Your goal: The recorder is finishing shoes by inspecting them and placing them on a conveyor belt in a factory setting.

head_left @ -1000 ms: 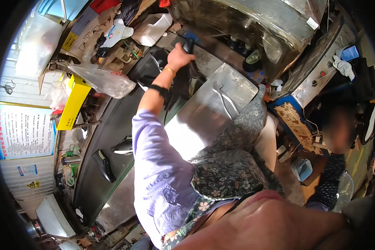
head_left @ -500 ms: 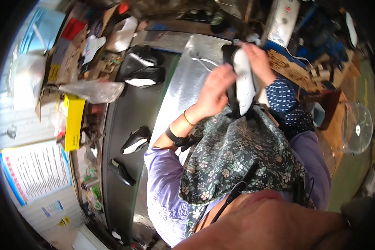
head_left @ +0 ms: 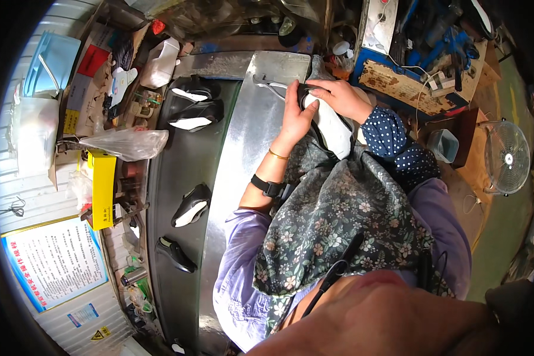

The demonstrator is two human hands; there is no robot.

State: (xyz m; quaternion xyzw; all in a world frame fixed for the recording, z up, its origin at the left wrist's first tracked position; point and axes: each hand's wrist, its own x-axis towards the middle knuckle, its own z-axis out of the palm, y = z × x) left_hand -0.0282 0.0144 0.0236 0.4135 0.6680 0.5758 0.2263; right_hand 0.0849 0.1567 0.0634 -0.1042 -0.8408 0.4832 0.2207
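A black shoe upper with a white underside [head_left: 332, 133] rests sole-up against my floral apron, its near end touching the cloth. My left hand [head_left: 296, 115] grips the far end from the left, thumb laid over the edge. From the right, my right hand [head_left: 344, 99] closes over the same far end, fingertips close to those of the left. What lies under my palms is hidden. A thin two-pronged metal tool [head_left: 270, 85] sits on the shiny metal tabletop [head_left: 249, 133], just left of my left hand.
Several black-and-white shoes [head_left: 193, 204] lie on the dark belt [head_left: 181, 166] to the left. A yellow box [head_left: 102, 190] and a clear plastic bag [head_left: 130, 144] are beyond it. On the right are a blue-edged machine [head_left: 403, 83], a plastic tub [head_left: 443, 146] and a round fan [head_left: 508, 157].
My left hand, blurred and raised beside the shoe before, now grips its far end. My right hand has shifted over that end, and the shoe has tilted, its far end further left.
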